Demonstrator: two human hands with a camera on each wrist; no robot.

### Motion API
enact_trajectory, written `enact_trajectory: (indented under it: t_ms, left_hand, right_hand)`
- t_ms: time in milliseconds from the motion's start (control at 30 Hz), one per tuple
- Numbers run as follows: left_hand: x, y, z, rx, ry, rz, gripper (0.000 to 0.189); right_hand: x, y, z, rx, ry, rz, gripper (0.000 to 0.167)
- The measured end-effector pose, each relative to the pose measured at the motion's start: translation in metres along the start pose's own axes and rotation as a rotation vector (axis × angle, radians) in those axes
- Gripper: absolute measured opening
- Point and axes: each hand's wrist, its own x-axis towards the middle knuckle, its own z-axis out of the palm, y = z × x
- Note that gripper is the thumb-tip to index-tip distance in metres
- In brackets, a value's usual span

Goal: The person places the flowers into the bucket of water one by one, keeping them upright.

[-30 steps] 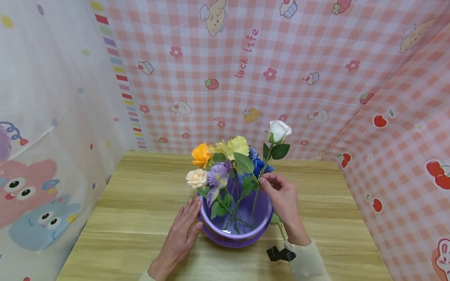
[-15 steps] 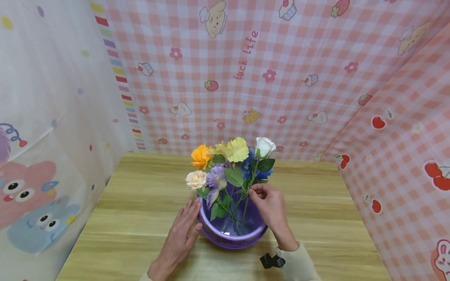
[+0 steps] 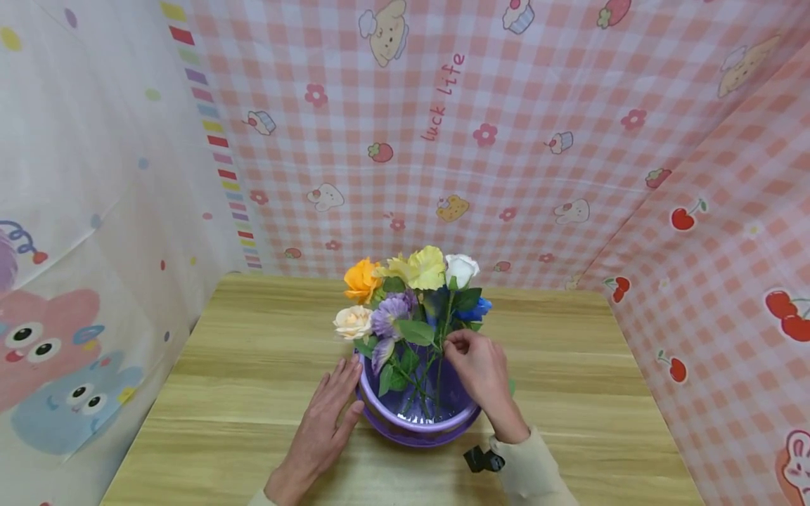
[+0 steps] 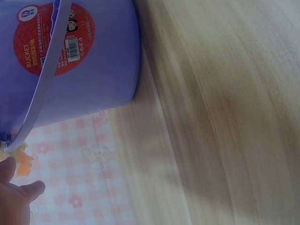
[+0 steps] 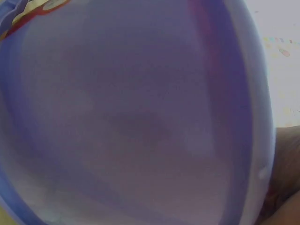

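A purple bucket [image 3: 418,424] stands on the table, holding several artificial flowers whose stems cross inside. My right hand [image 3: 484,365] pinches the stem of a white rose [image 3: 461,270] over the bucket's right side; the lower stem reaches down inside. My left hand [image 3: 328,414] lies with fingers extended against the bucket's left rim. Close by are a yellow flower [image 3: 427,268], an orange flower [image 3: 363,280], a cream rose [image 3: 353,322], a purple flower [image 3: 390,318] and a blue flower [image 3: 476,310]. In the left wrist view, the bucket's handle [image 4: 45,79] crosses a red label [image 4: 28,47].
The wooden table [image 3: 588,393] extends around the bucket. A checked pink cloth [image 3: 354,140] hangs behind it. A bit of green leaf [image 3: 512,387] shows beside my right wrist, mostly hidden by it. A black device [image 3: 484,460] sits at my right sleeve [image 3: 534,467].
My right hand has moved left and slightly down with the white rose, which now stands lower, beside the yellow flower. My left hand has stayed at the rim.
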Motion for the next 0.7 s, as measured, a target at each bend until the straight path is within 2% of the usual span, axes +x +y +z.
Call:
enact_trajectory:
  t_ms: [133,267,500,700]
  left_hand:
    - [0.000,0.000,0.001,0.000,0.004,0.006,0.055]
    - [0.000,0.000,0.002,0.000,0.006,0.004,0.055]
    - [-0.001,0.000,0.003,-0.007,0.002,-0.010,0.055]
    - [-0.001,0.000,0.002,-0.017,0.000,-0.013,0.056]
  right_hand:
    - [0.000,0.001,-0.001,-0.013,-0.008,-0.014,0.009]
    - [-0.004,0.003,-0.003,0.030,0.006,-0.051,0.011]
    - [-0.017,0.012,-0.016,0.233,0.056,-0.114,0.010]
    - [-0.024,0.023,-0.030,0.417,0.082,-0.105,0.011]
